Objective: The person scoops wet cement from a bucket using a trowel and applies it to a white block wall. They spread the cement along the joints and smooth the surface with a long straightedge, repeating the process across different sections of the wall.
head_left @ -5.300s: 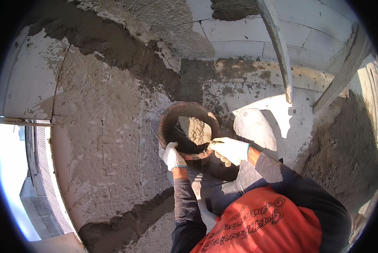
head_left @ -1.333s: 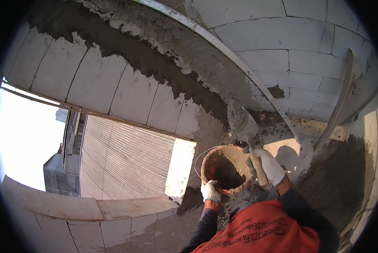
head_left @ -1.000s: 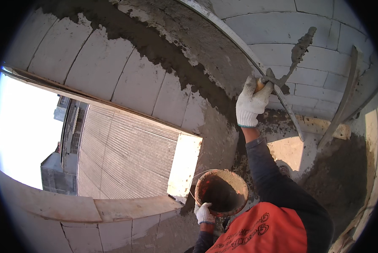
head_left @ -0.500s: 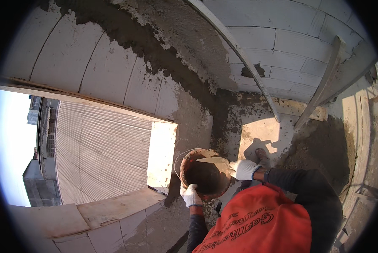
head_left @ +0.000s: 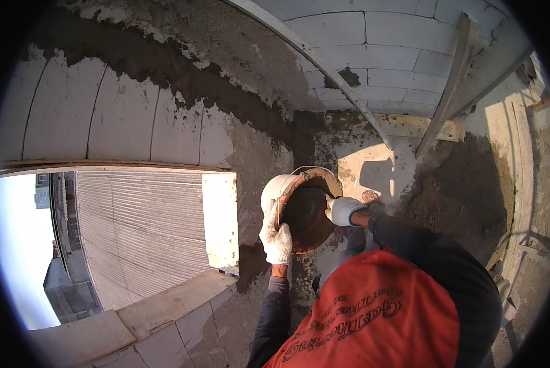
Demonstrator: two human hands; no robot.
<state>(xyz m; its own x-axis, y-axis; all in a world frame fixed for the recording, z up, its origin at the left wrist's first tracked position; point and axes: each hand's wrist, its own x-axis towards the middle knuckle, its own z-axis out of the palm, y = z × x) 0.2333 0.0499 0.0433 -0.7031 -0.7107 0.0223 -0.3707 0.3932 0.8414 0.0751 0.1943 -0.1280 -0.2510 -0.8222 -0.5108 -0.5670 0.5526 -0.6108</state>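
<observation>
A mortar-smeared bucket [head_left: 279,188] is tilted in front of me, its wire handle arched over the far side. My left hand [head_left: 277,239], in a white knit glove, grips its left side, thumb by the rim and fingers against the outer wall. Inside, the bucket is dark with grey mortar [head_left: 304,214]. At the right rim, my gloved right hand [head_left: 345,211] is closed, its fingers over the opening. The trowel seen in it a moment earlier is hard to make out now; its blade seems lost in the bucket's shadow.
To the left, a window opening with a wooden frame [head_left: 220,214] gives onto a corrugated roof [head_left: 140,233]. Wet mortar [head_left: 164,67] bands the block wall above. Long boards [head_left: 324,61] lean at the far corner. A sand-coloured heap [head_left: 459,196] lies at right.
The bucket has been raised and tipped, its pale outer wall now showing. My left hand has shifted up its side. The trowel blade has gone from plain view, and the view has turned slightly.
</observation>
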